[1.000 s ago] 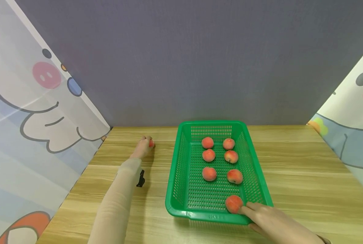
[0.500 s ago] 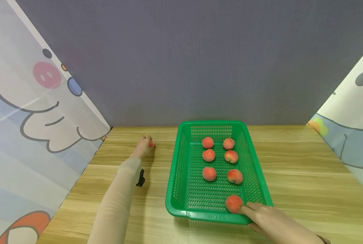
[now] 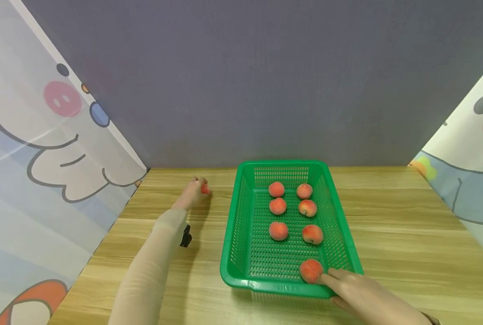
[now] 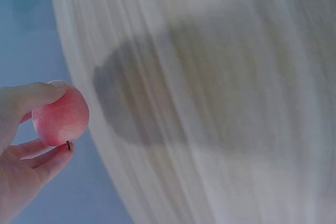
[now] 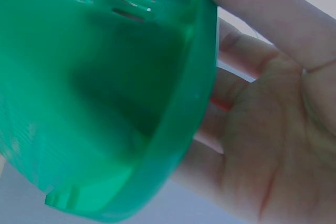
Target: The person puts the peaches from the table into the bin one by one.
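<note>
My left hand [image 3: 190, 193] is over the table's back left, holding a peach [image 3: 205, 188] between thumb and fingertips. In the left wrist view the peach [image 4: 62, 116] shows pinkish red with a short dark stem, and the hand's shadow falls on the wood. A green plastic basket [image 3: 230, 243] stands at the middle, with several red and yellow peaches on its slotted floor. At its near right corner my right hand [image 3: 353, 289] grips the rim [image 5: 202, 93], thumb over the top and fingers behind the outer wall. One peach [image 3: 311, 271] lies inside, right by that hand's fingertips.
The wooden table [image 3: 408, 234] runs back to a grey wall panel [image 3: 241, 90]. Cartoon-printed sheets [image 3: 22, 180] flank it at left and right. A black fitting [image 3: 186, 236] shows beside the left forearm.
My left hand has risen slightly and shifted a little to the right, carrying the peach. The right hand and the basket have kept their places.
</note>
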A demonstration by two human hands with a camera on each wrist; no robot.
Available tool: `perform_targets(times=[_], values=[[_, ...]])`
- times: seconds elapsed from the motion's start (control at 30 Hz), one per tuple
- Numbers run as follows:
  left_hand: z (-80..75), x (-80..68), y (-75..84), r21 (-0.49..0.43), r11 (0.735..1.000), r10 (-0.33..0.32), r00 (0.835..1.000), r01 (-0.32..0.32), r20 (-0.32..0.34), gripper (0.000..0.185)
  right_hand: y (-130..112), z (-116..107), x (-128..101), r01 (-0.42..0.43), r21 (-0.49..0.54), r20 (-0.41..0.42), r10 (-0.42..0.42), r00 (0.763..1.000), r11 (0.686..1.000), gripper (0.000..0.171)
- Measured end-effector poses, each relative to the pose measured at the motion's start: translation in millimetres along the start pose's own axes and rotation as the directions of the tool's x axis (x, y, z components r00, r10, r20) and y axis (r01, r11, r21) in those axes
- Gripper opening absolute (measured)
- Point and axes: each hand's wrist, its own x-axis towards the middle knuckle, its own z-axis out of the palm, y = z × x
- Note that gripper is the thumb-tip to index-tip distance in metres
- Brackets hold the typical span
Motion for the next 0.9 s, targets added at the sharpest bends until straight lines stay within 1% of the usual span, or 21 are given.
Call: perform_targets(times=[0.1,0.23,0.37,0.57,0.73,0.9], values=[[-4.7,1.9,6.9,-0.008,1.000,-0.002,1.000,0.002,0.024,0.037,0,0,0,-0.004,-0.003,0.006,0.004,1.000,1.000,0.034],[-10.4,2.7,13.7,-0.013,1.000,0.010,0.999,-0.010,0.032,0.038,0,-1,0,-0.015,-0.006,0.020,0.015,1.000,1.000,0.033],[-15.5,2.8,19.4,-0.001,0.999,0.042,0.999,-0.042,0.025,0.037,0,-1,0,-0.019,-0.018,0.025,0.019,1.000,1.000,0.035],[-25.4,2.0,31.7,0.004,0.997,0.078,0.997,-0.078,0.018,0.038,0,0,0,-0.008,-0.020,0.004,0.009,1.000,1.000,0.035],[-33.7,-1.1,41.9,0.019,0.994,0.106,0.994,-0.106,0.018,0.041,0,0,0,-0.001,-0.007,-0.008,0.001,1.000,1.000,0.034],[-41.6,-5.3,51.0,0.026,0.992,0.126,0.992,-0.126,0.013,0.042,0,-1,0,-0.008,0.003,0.001,0.008,1.000,1.000,0.033]])
